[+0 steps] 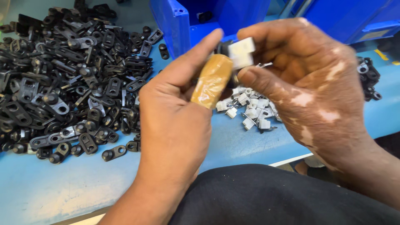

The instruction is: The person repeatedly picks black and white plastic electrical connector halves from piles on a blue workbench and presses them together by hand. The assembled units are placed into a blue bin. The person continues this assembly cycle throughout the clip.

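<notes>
- Left hand [175,125]: taped thumb raised, forefinger pressed against a small black part [221,48], pinching it.
- Right hand [308,79]: grip closed on a white clip [241,52], held above the blue surface [233,141].
- Left: heap of black clips [62,79].
- Centre: pile of white clips [252,110].
- Far: blue bin [179,21].

The black parts [62,87] heaped on the table are seen as moulded plastic with a dull sheen. The small white clip [241,52] pinched by the right hand [308,83] looks like matt plastic, and thin bright metal is shown on the white clips [252,109] piled below. The thumb of the left hand [175,125] is wrapped in glossy, wrinkled tan tape [211,81]. The table [54,187] is smooth blue, scuffed pale in patches. The bins [233,16] appear as glossy blue plastic. Matt black cloth [271,196] is seen below.
</notes>
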